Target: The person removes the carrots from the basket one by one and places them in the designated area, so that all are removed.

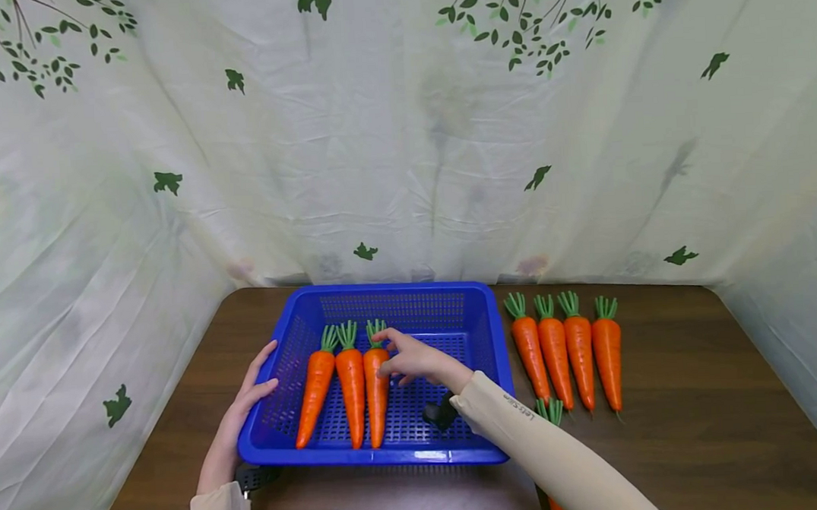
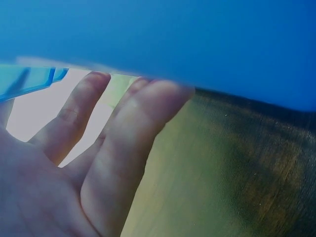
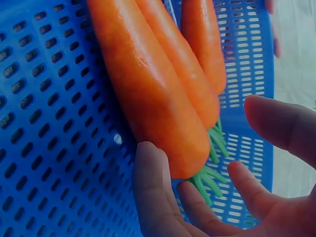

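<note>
Three orange carrots with green tops lie side by side in a blue perforated basket (image 1: 396, 289): a left one (image 1: 316, 392), a middle one (image 1: 351, 390) and a right one (image 1: 377, 401). My right hand (image 1: 420, 357) is over the top end of the right carrot, with thumb and fingers spread. In the right wrist view its fingertips (image 3: 150, 168) are beside the nearest carrot (image 3: 148, 98), and the fingers do not close round it. My left hand (image 1: 234, 418) touches the basket's left side with fairly straight fingers (image 2: 123, 133).
Several more carrots (image 1: 579, 362) lie in a row on the brown table (image 1: 688, 395), right of the basket. Another carrot (image 1: 551, 411) is partly hidden under my right sleeve (image 1: 547, 447). A pale leaf-patterned cloth (image 1: 405, 171) hangs behind the table.
</note>
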Demonstrator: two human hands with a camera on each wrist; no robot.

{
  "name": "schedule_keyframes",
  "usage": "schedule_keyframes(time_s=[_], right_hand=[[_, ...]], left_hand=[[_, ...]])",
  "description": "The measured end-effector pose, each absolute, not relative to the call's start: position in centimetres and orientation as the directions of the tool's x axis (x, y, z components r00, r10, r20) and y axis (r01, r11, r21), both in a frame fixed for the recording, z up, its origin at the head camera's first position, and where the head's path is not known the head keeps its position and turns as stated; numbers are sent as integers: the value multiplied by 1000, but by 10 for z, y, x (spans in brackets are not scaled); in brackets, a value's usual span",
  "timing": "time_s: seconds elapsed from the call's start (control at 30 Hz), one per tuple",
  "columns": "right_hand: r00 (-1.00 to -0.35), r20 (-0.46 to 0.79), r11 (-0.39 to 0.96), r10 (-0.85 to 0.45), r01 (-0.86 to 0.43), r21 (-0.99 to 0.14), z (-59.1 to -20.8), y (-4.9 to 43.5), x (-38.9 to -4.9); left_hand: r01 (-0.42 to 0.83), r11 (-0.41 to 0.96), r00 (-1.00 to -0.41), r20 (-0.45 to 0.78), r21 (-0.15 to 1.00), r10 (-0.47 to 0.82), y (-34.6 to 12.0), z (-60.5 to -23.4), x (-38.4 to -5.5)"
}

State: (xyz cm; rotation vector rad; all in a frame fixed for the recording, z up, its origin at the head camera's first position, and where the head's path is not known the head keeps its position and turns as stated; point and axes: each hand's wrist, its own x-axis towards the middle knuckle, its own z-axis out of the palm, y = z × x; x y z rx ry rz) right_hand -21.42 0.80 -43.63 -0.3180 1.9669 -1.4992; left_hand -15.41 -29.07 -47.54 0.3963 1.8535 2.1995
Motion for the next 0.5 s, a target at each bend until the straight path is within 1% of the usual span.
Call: schedule_keyframes(time_s=[0.37,0.5], right_hand=[[-768,-378,345,-516,217,-913,-443,3,-215],[-753,-390,362,-529,215,-907,-445,1,-215]], left_hand=[[19,-159,-935,74,987,348,-291,-477,-155],[38,-139,-941,82,990,328,-290,-477,-156]])
